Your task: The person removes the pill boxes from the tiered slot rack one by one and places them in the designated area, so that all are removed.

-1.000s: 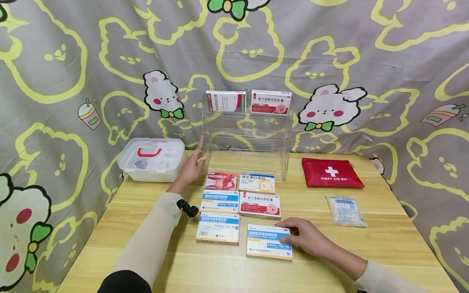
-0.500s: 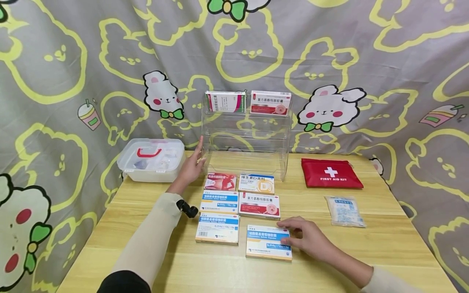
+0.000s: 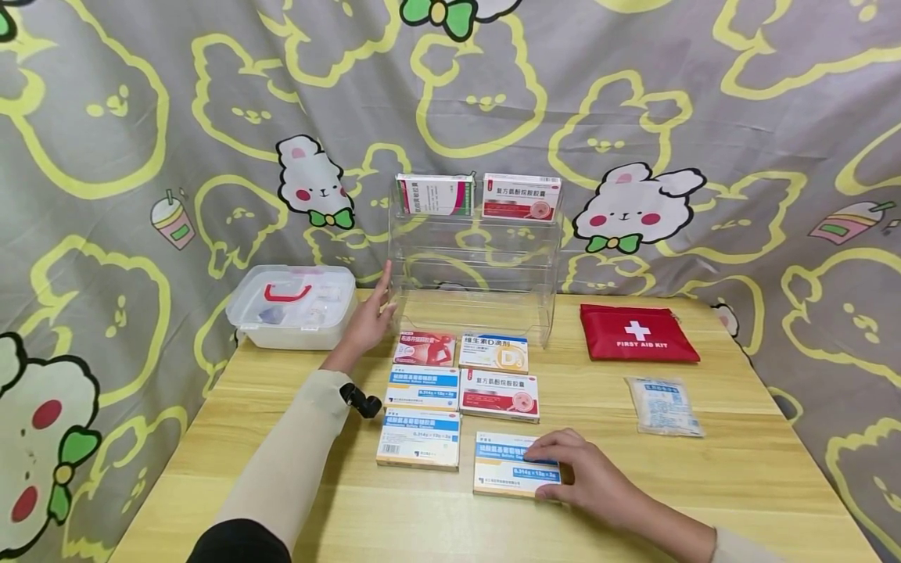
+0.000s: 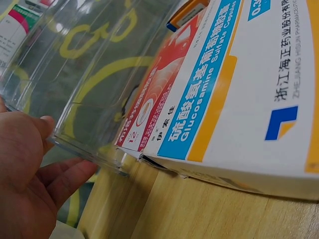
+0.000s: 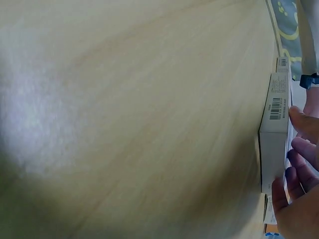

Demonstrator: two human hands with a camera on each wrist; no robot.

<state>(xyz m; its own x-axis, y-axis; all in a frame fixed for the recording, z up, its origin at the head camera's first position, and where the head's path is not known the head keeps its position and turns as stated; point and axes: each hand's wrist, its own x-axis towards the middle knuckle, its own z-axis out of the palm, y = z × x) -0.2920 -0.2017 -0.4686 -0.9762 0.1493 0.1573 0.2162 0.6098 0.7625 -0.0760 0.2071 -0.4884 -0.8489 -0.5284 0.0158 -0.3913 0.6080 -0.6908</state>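
My left hand [image 3: 364, 324] rests against the left side of a clear acrylic rack [image 3: 473, 292], index finger straight along it. In the left wrist view, its fingertips touch the edge of the side panel. My right hand [image 3: 594, 478] holds the right end of a blue-and-white medicine box [image 3: 503, 469], its fingers over the top face and its thumb at the near right corner. The box lies flat on the table. The right wrist view shows the box [image 5: 274, 154] edge-on, with digits at its edges; some of the box is hidden by them.
Several medicine boxes lie in rows before the rack, among them a red box [image 3: 425, 349] and a vitamin D box [image 3: 493, 353]. Two boxes stand on the top tier. A lidded plastic case [image 3: 296, 332] is left; a first aid pouch [image 3: 637, 332] and clear packet [image 3: 664, 405] are right.
My right hand's fingers have moved left over the medicine box and its thumb has come down to the near right corner. The left hand, rack and boxes stay where they were.
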